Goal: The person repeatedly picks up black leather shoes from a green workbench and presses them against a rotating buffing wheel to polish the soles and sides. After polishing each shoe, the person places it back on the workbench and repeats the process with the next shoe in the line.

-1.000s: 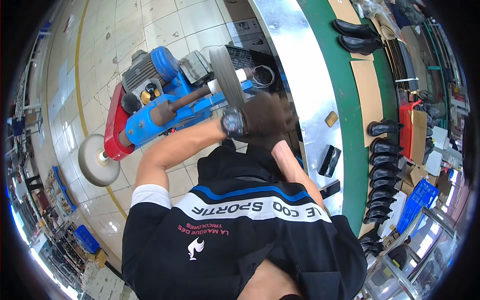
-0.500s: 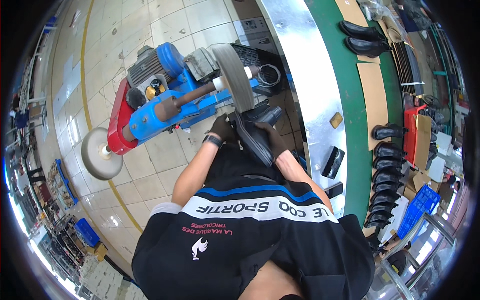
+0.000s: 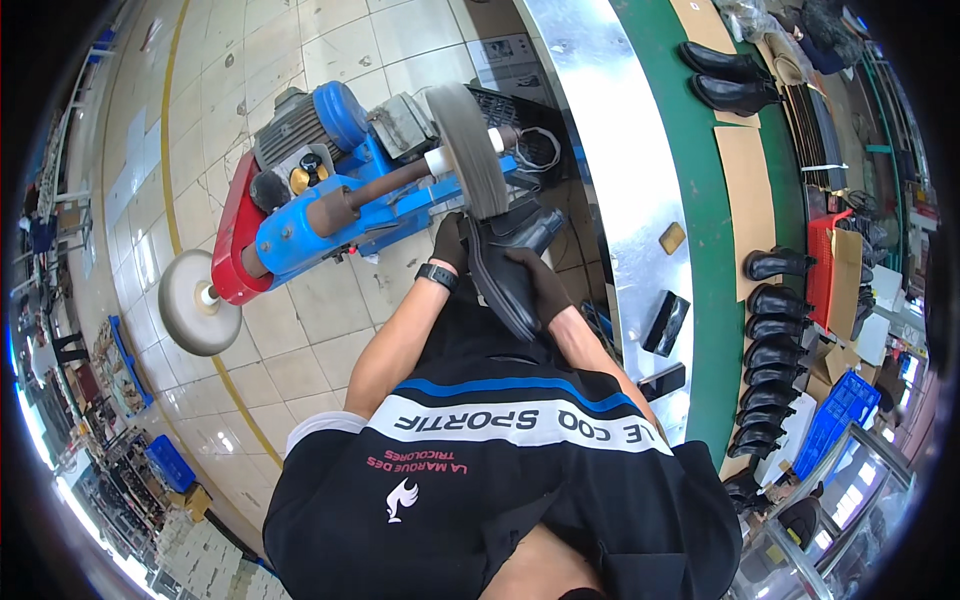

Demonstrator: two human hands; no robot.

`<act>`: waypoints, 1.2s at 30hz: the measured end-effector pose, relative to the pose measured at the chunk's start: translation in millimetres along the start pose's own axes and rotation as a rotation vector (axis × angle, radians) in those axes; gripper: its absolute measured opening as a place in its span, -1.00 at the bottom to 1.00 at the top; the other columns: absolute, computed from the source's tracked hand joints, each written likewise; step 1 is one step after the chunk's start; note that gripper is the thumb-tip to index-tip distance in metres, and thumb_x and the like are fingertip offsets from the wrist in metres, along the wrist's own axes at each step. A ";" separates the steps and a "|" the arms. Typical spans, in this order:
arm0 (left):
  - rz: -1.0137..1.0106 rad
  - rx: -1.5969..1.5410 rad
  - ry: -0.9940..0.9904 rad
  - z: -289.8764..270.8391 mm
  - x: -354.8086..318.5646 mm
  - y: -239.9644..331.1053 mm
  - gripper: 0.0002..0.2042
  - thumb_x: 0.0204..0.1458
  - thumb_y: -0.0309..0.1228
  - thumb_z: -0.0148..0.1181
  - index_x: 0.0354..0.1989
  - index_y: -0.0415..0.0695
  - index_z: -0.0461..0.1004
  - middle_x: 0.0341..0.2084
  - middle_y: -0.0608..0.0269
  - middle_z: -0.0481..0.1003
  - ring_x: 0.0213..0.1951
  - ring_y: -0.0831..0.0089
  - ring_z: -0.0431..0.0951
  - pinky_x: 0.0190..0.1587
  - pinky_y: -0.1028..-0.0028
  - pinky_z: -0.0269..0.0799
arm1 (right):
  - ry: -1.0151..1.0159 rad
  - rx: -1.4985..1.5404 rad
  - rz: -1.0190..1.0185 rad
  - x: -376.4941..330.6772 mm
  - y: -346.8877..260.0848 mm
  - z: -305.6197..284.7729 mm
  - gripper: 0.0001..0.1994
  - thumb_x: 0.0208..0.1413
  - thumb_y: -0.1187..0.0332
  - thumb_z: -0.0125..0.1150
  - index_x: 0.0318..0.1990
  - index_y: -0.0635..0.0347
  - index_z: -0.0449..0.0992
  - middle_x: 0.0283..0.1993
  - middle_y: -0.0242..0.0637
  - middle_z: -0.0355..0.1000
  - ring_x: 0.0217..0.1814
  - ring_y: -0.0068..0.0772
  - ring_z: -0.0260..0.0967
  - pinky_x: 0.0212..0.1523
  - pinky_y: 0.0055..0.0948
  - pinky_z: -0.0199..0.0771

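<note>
Between my two dark-gloved hands is a black leather boot, its toe toward me and its far end against the grey buffing wheel. My left hand closes on its left side, close below the wheel. Wrapped round the right side is my right hand; its fingertips are partly hidden. The wheel sits on the shaft of a blue polishing machine. A second, pale wheel is at the machine's near left end.
To my right runs a metal-edged bench with a green top. On it lie a tan block, a black box, a phone and several black boots on cardboard. A black crate stands behind the wheel.
The boot has turned slightly, its toe swinging a little left and nearer to me. My left hand has shifted slightly farther away along it. The right hand keeps its hold.
</note>
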State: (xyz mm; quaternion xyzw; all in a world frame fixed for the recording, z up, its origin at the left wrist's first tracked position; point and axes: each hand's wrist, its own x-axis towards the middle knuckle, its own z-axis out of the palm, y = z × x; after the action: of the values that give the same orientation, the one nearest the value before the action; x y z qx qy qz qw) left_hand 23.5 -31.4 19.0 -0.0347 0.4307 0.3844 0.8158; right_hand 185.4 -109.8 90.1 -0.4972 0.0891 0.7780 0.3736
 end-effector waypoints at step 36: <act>0.961 1.848 -0.365 -1.7 16.5 3.8 -0.68 0.08 -0.25 0.11 -0.02 -0.10 0.47 -0.07 0.10 0.51 0.02 0.18 0.48 0.11 0.34 0.39 | -0.177 -0.270 -0.175 -93.9 -32.4 -1.2 -0.25 -0.12 0.49 0.22 0.33 0.28 0.14 0.12 -0.11 0.39 0.07 -0.32 0.41 0.08 -0.39 0.43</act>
State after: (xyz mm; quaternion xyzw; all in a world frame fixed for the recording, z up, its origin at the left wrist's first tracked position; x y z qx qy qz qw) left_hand 25.4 -19.5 6.9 0.8324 0.3951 0.1890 0.3396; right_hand 229.2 -133.9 176.0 -0.4784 -0.0929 0.7880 0.3763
